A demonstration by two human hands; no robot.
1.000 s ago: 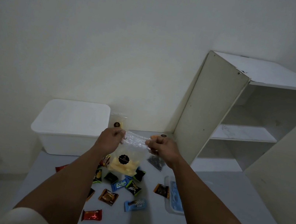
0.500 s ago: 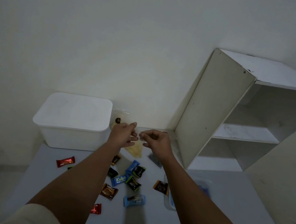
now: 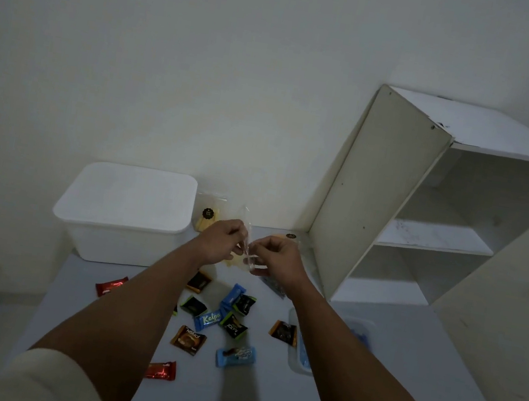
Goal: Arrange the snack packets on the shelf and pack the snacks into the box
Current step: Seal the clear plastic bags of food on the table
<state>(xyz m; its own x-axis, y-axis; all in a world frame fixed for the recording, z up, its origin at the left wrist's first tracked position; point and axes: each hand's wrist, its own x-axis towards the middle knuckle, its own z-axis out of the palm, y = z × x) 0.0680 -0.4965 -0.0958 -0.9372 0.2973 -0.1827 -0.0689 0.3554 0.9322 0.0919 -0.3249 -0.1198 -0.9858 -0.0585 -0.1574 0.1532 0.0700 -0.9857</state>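
Both hands are raised over the far middle of the desk (image 3: pixel 402 371), almost touching. The left hand (image 3: pixel 220 243) and the right hand (image 3: pixel 276 259) each have their fingers curled in a tight grip on a clear plastic snack bag (image 3: pixel 246 249), pinching its crinkled top between them; pale yellow pieces show at the bag's bottom just below the knuckles. Behind the left hand, against the wall at the desk's far edge, a second clear packet with a round black sticker (image 3: pixel 208 214) stands upright, just beside the white lidded box (image 3: pixel 126 213) that fills the far left corner. Another packet with a dark sticker (image 3: pixel 289 237) peeks out behind the right hand, close to the foot of the white shelf unit (image 3: pixel 394 200), which stands at the far right with its boards bare. Scattered across the middle of the desk, below the forearms, lie small wrapped snacks: a blue Kalpa wrapper (image 3: pixel 208 319), a brown Nextar wrapper (image 3: pixel 188 339), a light blue bar (image 3: pixel 235 355), two red wrappers, one (image 3: pixel 111 285) toward the left edge and one (image 3: pixel 161 370) near the front edge, several black-and-green ones, and an orange-edged dark one (image 3: pixel 283 332). A clear container with a blue lid (image 3: pixel 301 355) sits partly hidden under the right forearm.
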